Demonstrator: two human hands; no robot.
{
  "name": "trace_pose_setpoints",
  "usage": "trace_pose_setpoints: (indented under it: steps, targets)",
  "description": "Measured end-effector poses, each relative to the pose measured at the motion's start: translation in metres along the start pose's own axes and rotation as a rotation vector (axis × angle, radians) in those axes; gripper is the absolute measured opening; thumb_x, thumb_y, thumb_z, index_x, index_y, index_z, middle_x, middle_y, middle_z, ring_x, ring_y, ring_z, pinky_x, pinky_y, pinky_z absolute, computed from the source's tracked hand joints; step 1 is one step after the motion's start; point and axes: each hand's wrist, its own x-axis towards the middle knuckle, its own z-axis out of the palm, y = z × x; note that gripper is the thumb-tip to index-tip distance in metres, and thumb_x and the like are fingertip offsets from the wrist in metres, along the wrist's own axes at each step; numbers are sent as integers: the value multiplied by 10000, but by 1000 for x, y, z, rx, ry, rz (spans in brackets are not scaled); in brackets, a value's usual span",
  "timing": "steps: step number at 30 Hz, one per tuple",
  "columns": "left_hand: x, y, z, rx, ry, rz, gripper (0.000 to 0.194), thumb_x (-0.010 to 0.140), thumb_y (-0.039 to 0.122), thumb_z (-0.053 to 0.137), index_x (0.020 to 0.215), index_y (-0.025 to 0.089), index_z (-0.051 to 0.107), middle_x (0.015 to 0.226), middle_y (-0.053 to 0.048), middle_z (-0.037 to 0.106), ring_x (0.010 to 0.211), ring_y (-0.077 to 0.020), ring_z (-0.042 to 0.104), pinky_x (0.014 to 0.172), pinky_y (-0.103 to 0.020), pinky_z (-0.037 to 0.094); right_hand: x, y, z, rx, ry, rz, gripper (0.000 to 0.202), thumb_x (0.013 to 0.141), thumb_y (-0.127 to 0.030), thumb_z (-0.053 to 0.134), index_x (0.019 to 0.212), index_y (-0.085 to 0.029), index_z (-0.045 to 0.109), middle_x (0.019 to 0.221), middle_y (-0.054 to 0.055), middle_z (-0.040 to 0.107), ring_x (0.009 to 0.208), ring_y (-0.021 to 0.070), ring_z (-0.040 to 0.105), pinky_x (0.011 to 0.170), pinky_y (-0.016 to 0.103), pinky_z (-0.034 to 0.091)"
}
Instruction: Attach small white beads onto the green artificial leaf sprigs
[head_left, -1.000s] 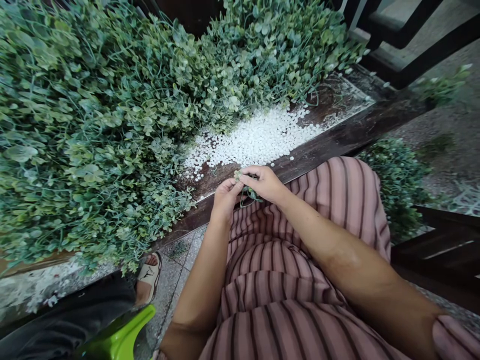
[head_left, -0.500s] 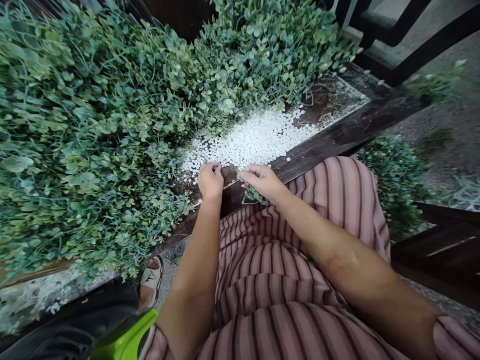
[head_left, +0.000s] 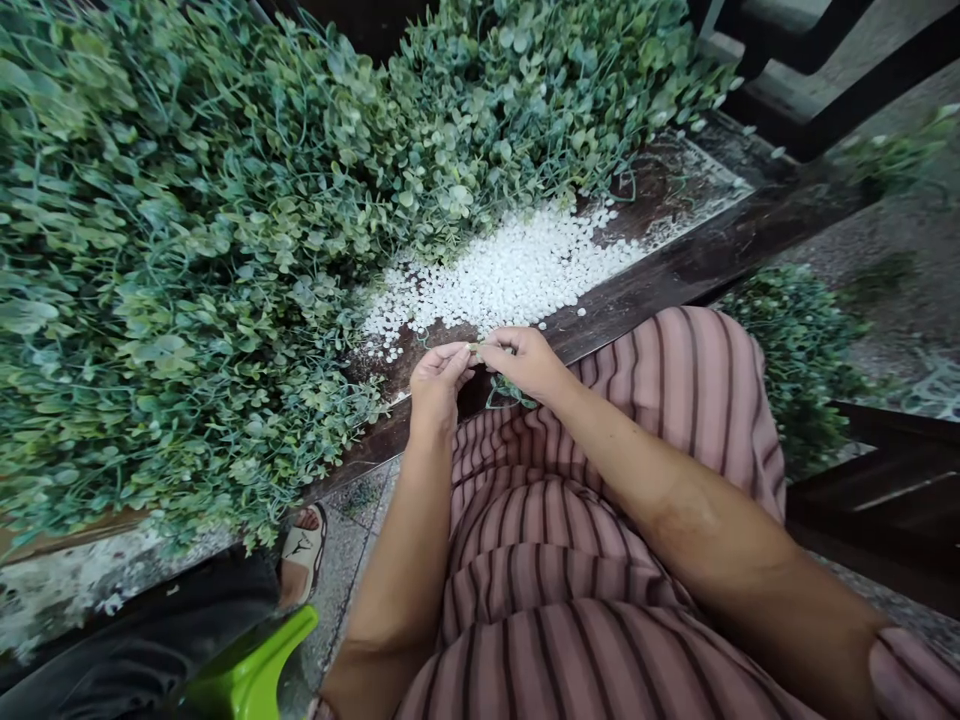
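Observation:
My right hand (head_left: pixel 525 360) is closed in a pinch on a green artificial leaf sprig (head_left: pixel 510 390), whose leaves hang below the fingers over my lap. Against it, my left hand (head_left: pixel 441 385) has its thumb and fingertips pinched together. What the left fingers hold, if anything, is too small to make out. Just beyond both hands, a heap of small white plastic pieces (head_left: pixel 517 265) is spread over a dark wooden bench (head_left: pixel 675 268).
A large mass of artificial foliage (head_left: pixel 247 230) covers the left and back of the bench. More foliage (head_left: pixel 795 350) lies low on the right. At lower left are another person's sandalled foot (head_left: pixel 302 555) and a bright green plastic seat (head_left: pixel 262 675).
My left hand has moved right, from the edge of the white pieces to the right hand's fingertips. The right hand has stayed nearly still with the sprig.

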Motion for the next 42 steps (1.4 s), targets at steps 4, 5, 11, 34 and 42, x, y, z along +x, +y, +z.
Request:
trace_pose_setpoints:
  steps: [4,5,11,34,42]
  targets:
    - [-1,0,-1,-41,-1,-18,281,480,302,790,681,169,645,575,31,645,532,-50,589,528,-148,433,-2,-1,0,11,-9,-28,241,631,-352,517,505,-147,502,502,-35,397,531,74,338,519,222,281]
    - [-1,0,-2,-41,-1,-15,279,481,304,789,679,170,646,590,27,652,539,-53,592,531,-151,436,-2,-1,0,17,-14,-33,246,630,-357,520,501,-148,497,501,-35,390,532,74,334,520,223,280]
    - [-5,-1,0,-43,10,25,238,524,294,772,685,167,652,693,0,692,596,-58,605,577,-164,457,-3,2,0,14,-11,-86,226,654,-318,519,502,-152,492,508,-34,395,545,78,349,539,222,299]
    - [-9,2,2,18,36,145,172,596,280,724,703,168,648,756,-15,698,680,-92,620,615,-202,479,-9,-3,5,20,-11,-94,191,686,-282,511,544,-158,488,544,-42,387,542,75,334,539,219,294]
    - [-11,4,4,1,37,135,165,595,269,726,703,171,650,747,-12,694,675,-91,616,601,-198,478,-8,0,4,28,17,-147,160,690,-237,505,556,-148,497,555,-38,401,563,76,361,552,212,303]
